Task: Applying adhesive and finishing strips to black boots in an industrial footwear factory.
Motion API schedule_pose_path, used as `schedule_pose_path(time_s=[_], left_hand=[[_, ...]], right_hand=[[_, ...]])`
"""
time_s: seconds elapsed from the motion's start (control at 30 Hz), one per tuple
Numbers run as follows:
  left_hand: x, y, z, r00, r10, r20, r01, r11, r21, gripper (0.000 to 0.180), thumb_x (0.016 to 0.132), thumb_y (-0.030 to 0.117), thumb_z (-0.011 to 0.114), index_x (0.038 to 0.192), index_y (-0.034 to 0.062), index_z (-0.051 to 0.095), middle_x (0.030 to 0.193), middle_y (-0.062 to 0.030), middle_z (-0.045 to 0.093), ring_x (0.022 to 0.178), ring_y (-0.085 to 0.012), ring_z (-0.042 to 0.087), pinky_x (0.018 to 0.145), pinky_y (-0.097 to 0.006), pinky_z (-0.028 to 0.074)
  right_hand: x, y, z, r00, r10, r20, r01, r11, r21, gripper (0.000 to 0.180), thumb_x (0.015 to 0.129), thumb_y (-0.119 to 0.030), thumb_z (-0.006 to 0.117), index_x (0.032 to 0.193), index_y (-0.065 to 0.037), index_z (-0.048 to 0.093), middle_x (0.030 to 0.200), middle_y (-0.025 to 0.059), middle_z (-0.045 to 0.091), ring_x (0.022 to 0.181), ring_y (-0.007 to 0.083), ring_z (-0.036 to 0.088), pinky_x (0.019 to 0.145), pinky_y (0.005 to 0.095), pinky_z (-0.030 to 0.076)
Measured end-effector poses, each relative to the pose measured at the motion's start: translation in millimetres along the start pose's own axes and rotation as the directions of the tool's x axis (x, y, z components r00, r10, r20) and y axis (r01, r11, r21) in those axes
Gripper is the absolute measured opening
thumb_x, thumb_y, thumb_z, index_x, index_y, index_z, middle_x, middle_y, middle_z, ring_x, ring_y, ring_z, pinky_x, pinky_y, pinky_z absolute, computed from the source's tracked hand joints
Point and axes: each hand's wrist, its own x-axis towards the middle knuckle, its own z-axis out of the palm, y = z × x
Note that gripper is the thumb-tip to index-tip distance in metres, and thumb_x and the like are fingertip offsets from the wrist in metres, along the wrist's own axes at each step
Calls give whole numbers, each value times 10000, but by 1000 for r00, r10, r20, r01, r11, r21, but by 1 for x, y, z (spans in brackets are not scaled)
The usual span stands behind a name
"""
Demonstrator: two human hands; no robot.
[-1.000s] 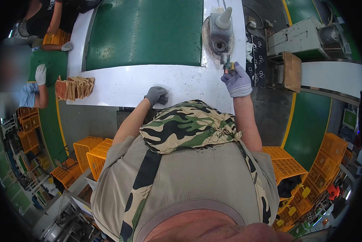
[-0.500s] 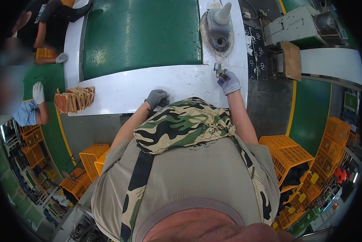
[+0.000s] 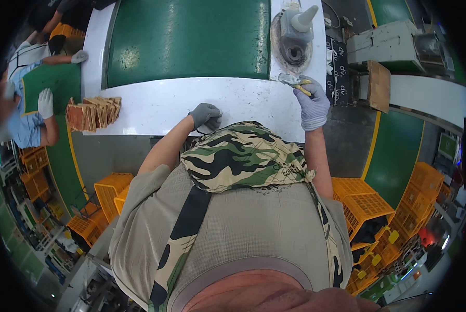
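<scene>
My right hand (image 3: 314, 105), in a light grey-purple glove, is closed around a small yellow-handled tool (image 3: 302, 88). The tool's pale grey head points up and left, near the lower rim of a smeared, roundish dish (image 3: 295, 66). In that dish stands a translucent bottle (image 3: 295, 37) with a white cone-shaped nozzle. My left hand (image 3: 206, 115), in a darker grey glove, rests with curled fingers at the near edge of the white table (image 3: 155, 106). Whatever its fingers may hold is hidden.
A row of brown slabs (image 3: 93, 114) stands on the table's left end. Beyond the white strip lies a green surface (image 3: 191, 41). Co-workers with gloved hands (image 3: 46, 104) are at the left. Orange crates (image 3: 365, 205) stand behind me on both sides; a brown board (image 3: 379, 87) is at right.
My right hand has moved slightly up and right, turning the tool so its yellow handle shows and its head lies by the dish. My left hand stays curled at the edge. The view has shifted a little.
</scene>
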Motion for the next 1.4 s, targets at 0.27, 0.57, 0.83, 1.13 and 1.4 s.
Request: schedule_pose_path(time_s=[0.27,0.57,0.83,1.13,1.4], left_hand=[[-4,-1,3,999,39,-14,-39,999,-14,178,894,203,641,848,31,650,755,-103,678,610,-227,677,556,-372,581],[-38,76,24,785,531,-318,-550,834,34,206,891,234,688,898,35,637,678,0,580,583,-86,526,563,-238,442],[-130,219,108,339,934,110,-733,189,654,336,833,220,714,1104,24,683,1136,-91,660,974,-175,630,871,-298,504],[-114,238,124,637,724,266,-599,247,762,241,817,206,700,1000,51,726,961,-104,704,830,-216,665,780,-325,528],[-105,225,122,465,805,369,-678,55,733,148,832,136,655,943,39,663,833,-128,641,769,-295,633,714,-385,508]], right_hand=[[2,-41,14,995,-87,53,91,993,-70,222,714,93,768,878,-6,656,1158,144,639,1025,194,626,884,291,509],[9,-58,18,994,-31,104,54,972,-229,196,803,7,739,986,34,676,1028,114,679,909,137,631,822,256,514],[17,-83,36,978,81,191,-24,958,-286,217,842,-131,731,985,24,682,828,92,702,738,111,632,709,251,516],[25,-85,36,924,170,343,-33,928,-370,197,914,-180,642,935,13,673,704,24,613,637,65,539,583,229,434],[32,-82,40,893,254,372,-118,929,-352,227,924,-218,620,870,-3,666,652,25,584,580,69,518,534,236,410]])
